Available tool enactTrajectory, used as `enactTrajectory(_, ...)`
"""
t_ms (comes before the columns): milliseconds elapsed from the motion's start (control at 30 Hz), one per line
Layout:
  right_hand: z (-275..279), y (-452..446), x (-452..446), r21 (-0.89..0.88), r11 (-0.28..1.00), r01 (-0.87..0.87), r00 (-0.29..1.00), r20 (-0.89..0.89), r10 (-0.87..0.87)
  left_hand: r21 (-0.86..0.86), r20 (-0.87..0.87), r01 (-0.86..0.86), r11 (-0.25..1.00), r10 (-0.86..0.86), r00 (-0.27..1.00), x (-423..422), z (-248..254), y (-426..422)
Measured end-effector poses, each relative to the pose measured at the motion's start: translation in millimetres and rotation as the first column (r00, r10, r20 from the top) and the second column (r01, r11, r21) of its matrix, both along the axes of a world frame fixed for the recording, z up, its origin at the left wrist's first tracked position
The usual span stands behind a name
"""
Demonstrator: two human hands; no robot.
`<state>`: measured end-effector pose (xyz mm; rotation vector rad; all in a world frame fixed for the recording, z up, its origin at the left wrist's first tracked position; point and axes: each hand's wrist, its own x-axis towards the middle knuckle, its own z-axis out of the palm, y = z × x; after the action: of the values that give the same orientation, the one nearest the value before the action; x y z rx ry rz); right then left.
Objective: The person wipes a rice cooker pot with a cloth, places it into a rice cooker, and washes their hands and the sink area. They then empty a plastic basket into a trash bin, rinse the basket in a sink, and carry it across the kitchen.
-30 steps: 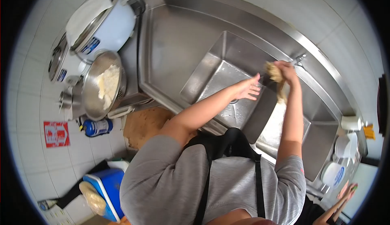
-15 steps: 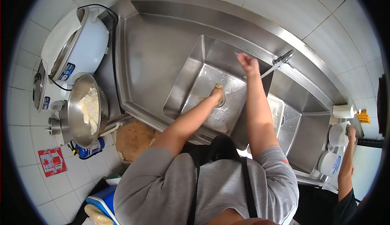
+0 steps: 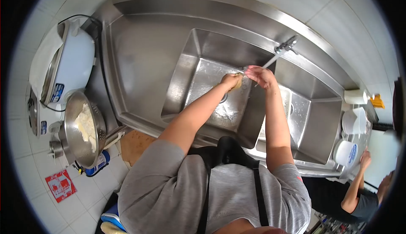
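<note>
My left hand (image 3: pixel 229 81) is closed around a small tan wad (image 3: pixel 239 82), perhaps a sponge or scrubber; its exact kind is unclear. It is above the left basin of the steel sink (image 3: pixel 179 88), not far from the drain (image 3: pixel 223 98). Beside it, my right hand (image 3: pixel 261 76) is open, palm turned up with fingers pointing toward the wad. Water from the tap (image 3: pixel 287 44) runs down in a stream (image 3: pixel 272 60) onto my right hand. The basin floor is wet.
A steel colander (image 3: pixel 69 130) with white, lumpy food stands at left, below a large white-blue cooker (image 3: pixel 78 60). In the right basin is a white perforated tray (image 3: pixel 284 107). White containers (image 3: pixel 354 120) line the right side, where another person's arm (image 3: pixel 357 181) shows.
My left hand has lifted from near the drain toward the tap with the tan wad. My right hand has come down beside it, into the water. The other person's hand has left the container.
</note>
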<state>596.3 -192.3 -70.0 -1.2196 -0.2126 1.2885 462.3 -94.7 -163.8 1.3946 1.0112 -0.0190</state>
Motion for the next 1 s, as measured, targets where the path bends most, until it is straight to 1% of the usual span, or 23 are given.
enactTrajectory(67, 12.3, -5.4, 4.7, 0.013, 0.997, -0.073, 0.993, 0.097, 0.072, 0.003, 0.047, -0.011, 1.000, 0.011, 0.999, 43.1, -19.2, -9.8)
enactTrajectory(100, 18.8, -6.1, 10.8, 0.015, 0.998, -0.067, 0.990, 0.123, 0.065, 0.202, 0.098, 0.009, 0.979, -0.029, 0.995, 58.8, -14.6, -14.9)
enactTrajectory(167, 29.7, -7.7, 21.0, 0.015, 0.998, -0.061, 0.985, 0.164, 0.058, 0.565, 0.171, 0.007, 0.825, -0.125, 0.977, 78.8, -5.1, -25.0)
enactTrajectory(200, 33.3, -9.4, 27.8, 0.018, 0.997, -0.075, 0.961, 0.269, 0.068, 0.537, 0.104, 0.030, 0.843, -0.101, 0.989, 82.4, 27.3, -26.8)
enactTrajectory(233, 44.9, -8.7, 26.9, -0.017, 0.999, -0.029, 0.930, 0.367, 0.033, 0.505, 0.030, 0.053, 0.861, -0.079, 0.996, 83.5, 70.3, -28.6)
enactTrajectory(267, 56.9, -9.2, 23.8, -0.054, 0.998, 0.019, 0.889, 0.458, 0.008, 0.480, 0.004, 0.068, 0.874, -0.079, 0.997, 86.2, 88.1, -26.8)
enactTrajectory(300, 62.4, -9.2, 24.9, -0.019, 0.999, 0.026, 0.874, 0.486, -0.014, 0.529, 0.066, 0.002, 0.849, -0.044, 0.997, 93.2, 91.0, -24.6)
enactTrajectory(367, 70.0, -7.8, 28.0, 0.056, 0.998, 0.040, 0.839, 0.541, -0.064, 0.507, 0.168, -0.092, 0.857, 0.007, 0.986, 101.0, 94.5, -17.8)
enactTrajectory(400, 72.5, -6.1, 27.2, 0.072, 0.995, 0.066, 0.869, 0.486, -0.092, 0.492, 0.220, -0.142, 0.859, 0.035, 0.975, 104.0, 95.9, -13.6)
enactTrajectory(467, 74.5, 0.1, 25.0, 0.100, 0.988, 0.115, 0.918, 0.370, -0.144, 0.524, 0.190, -0.173, 0.834, 0.083, 0.978, 107.6, 96.5, 1.1)
enactTrajectory(500, 57.7, 6.7, 30.2, 0.201, 0.970, 0.134, 0.929, 0.315, -0.194, 0.515, 0.228, -0.160, 0.842, 0.046, 0.973, 107.1, 90.4, 12.9)
enactTrajectory(533, 42.1, 13.0, 36.3, 0.137, 0.975, 0.172, 0.924, 0.322, -0.209, 0.486, 0.264, -0.223, 0.845, 0.101, 0.959, 102.9, 83.9, 27.3)
enactTrajectory(567, 26.8, 19.0, 44.2, 0.076, 0.975, 0.210, 0.917, 0.331, -0.224, 0.528, 0.338, -0.293, 0.797, 0.120, 0.934, 87.8, 94.6, 36.5)
enactTrajectory(600, 19.0, 20.9, 46.6, 0.012, 0.969, 0.248, 0.910, 0.340, -0.237, 0.500, 0.374, -0.355, 0.790, 0.172, 0.911, 90.2, 63.9, 65.5)
enactTrajectory(633, 18.6, 19.3, 40.4, 0.081, 0.973, 0.217, 0.947, 0.226, -0.230, 0.430, 0.440, -0.440, 0.788, 0.242, 0.865, 84.2, 41.4, 93.9)
enactTrajectory(667, 21.2, 19.1, 31.8, 0.047, 0.965, 0.258, 0.943, 0.205, -0.262, 0.457, 0.422, -0.454, 0.765, 0.263, 0.868, 68.3, 37.6, 115.8)
enactTrajectory(700, 27.3, 20.0, 21.6, 0.010, 0.955, 0.296, 0.938, 0.185, -0.293, 0.547, 0.350, -0.438, 0.714, 0.280, 0.894, 47.5, 45.4, 129.5)
enactTrajectory(733, 30.6, 22.2, 15.5, -0.028, 0.943, 0.332, 0.932, 0.166, -0.323, 0.547, 0.370, -0.481, 0.685, 0.318, 0.873, 36.0, 21.2, 157.9)
enactTrajectory(767, 18.9, 23.9, 18.6, 0.002, 0.949, 0.315, 0.939, 0.146, -0.312, 0.639, 0.262, -0.444, 0.628, 0.364, 0.894, 13.1, 43.7, 156.4)
enactTrajectory(833, 12.8, 25.5, 17.0, 0.036, 0.916, 0.399, 0.916, 0.024, -0.400, 0.826, 0.098, -0.259, 0.501, 0.325, 0.941, -19.7, 53.1, 162.6)
enactTrajectory(900, 4.6, 28.9, 20.9, 0.032, 0.868, 0.495, 0.865, -0.108, -0.490, 0.798, 0.084, -0.232, 0.556, 0.278, 0.957, -45.4, 55.6, 164.6)
enactTrajectory(933, 0.1, 31.0, 26.3, 0.027, 0.844, 0.535, 0.821, -0.252, -0.512, 0.782, 0.077, -0.217, 0.584, 0.256, 0.964, -56.8, 56.8, 165.2)
enactTrajectory(1000, 4.2, 34.4, 25.0, -0.006, 0.795, 0.606, 0.678, -0.519, -0.520, 0.788, 0.054, -0.190, 0.586, 0.241, 0.969, -74.2, 63.2, 163.7)
